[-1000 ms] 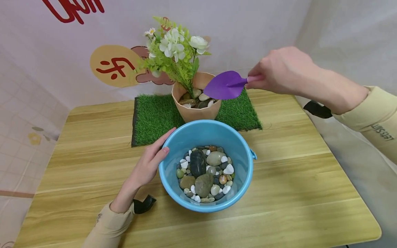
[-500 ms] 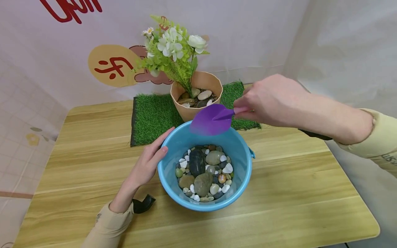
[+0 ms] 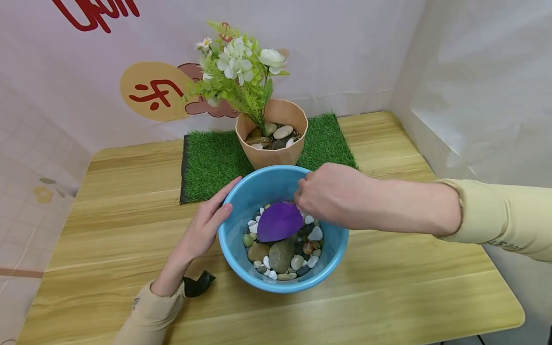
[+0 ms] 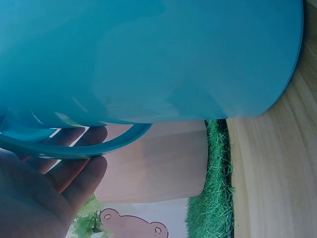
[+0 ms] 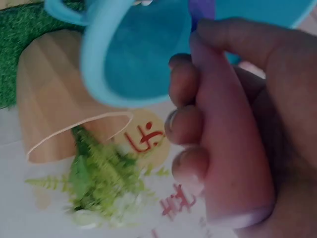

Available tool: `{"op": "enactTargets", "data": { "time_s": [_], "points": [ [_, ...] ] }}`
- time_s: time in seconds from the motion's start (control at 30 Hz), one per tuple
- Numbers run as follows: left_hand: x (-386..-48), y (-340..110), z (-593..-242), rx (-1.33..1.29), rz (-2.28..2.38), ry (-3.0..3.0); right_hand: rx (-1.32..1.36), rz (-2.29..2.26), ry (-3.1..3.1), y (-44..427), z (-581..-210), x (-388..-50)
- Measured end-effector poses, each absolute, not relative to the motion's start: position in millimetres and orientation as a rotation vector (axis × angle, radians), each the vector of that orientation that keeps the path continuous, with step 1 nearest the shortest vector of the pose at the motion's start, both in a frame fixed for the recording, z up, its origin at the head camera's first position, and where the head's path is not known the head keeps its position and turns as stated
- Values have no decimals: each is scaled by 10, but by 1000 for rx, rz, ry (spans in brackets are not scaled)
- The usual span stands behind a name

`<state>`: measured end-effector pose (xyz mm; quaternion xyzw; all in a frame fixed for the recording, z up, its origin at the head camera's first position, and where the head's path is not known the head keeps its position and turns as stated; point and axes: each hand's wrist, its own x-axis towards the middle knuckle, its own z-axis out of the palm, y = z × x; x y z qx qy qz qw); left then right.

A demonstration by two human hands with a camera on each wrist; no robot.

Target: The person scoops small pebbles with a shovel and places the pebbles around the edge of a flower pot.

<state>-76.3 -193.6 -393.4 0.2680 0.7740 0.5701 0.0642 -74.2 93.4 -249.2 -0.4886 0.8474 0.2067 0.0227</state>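
Note:
A blue bucket (image 3: 282, 286) stands on the table with several pebbles and larger stones (image 3: 282, 256) in it. My left hand (image 3: 204, 227) holds the bucket's left rim, thumb over the edge and fingers outside. In the left wrist view, those fingers lie by the bucket's handle (image 4: 74, 151). My right hand (image 3: 340, 196) grips a garden trowel by its pink handle (image 5: 230, 144), fingers wrapped around it. The trowel's purple blade (image 3: 280, 222) is inside the bucket, over the stones and covering some. Whether the blade touches them I cannot tell.
Behind the bucket, a peach flowerpot (image 3: 276, 155) holds stones and white flowers with green leaves (image 3: 235, 67). It sits on a green turf mat (image 3: 211, 167) on the wooden table (image 3: 388, 287). A printed cloth (image 3: 345, 48) hangs at the back.
My right hand has brought the trowel down and left, from beside the flowerpot into the bucket. My left hand stays at the rim.

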Motion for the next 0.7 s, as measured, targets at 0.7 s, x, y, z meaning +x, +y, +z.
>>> {"op": "enactTargets", "data": {
  "time_s": [0.7],
  "points": [
    [-772, -1941, -3937, 827, 1686, 2389, -2059, 1305, 2577, 592, -2761, -497]
  ]
}}
